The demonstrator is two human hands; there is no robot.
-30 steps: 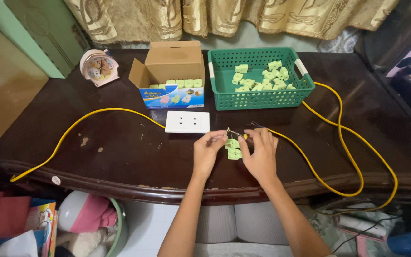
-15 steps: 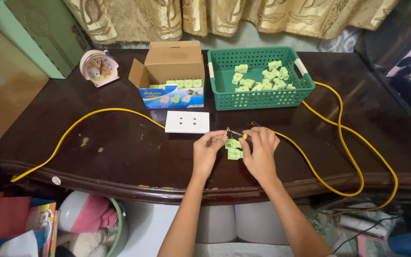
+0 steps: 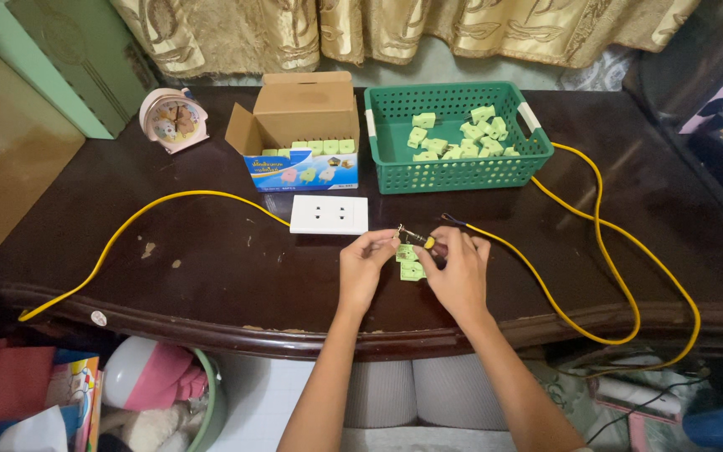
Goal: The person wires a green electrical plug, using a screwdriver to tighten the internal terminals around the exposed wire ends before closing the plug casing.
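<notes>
Green plastic plug pieces (image 3: 412,261) sit at the near edge of the dark wooden table (image 3: 211,276), right between the two hands. The left hand (image 3: 363,266) has its fingertips pinched on the upper piece from the left side. The right hand (image 3: 458,269) curls over from the right, fingers pressed together around a small screwdriver (image 3: 416,237) with a yellow handle, its metal tip pointing up and left over the pieces. Both forearms come up from the bottom edge and angle inward, wrists resting low near the table's front rim.

Judging by how things lie, the work is somewhere in the middle: a couple of pieces are in hand, and many remain elsewhere. Just beyond the hands lies a white socket plate (image 3: 329,214), joined to a yellow cable (image 3: 604,251) that loops wide to the right and trails off left. Farther back, an open cardboard box (image 3: 303,125) holds a neat row of the same green pieces, and beside it a green basket (image 3: 455,172) holds a loose heap of them. Which pile is finished I cannot tell. A small pink clock (image 3: 173,120) stands at the far left, near the curtain.
</notes>
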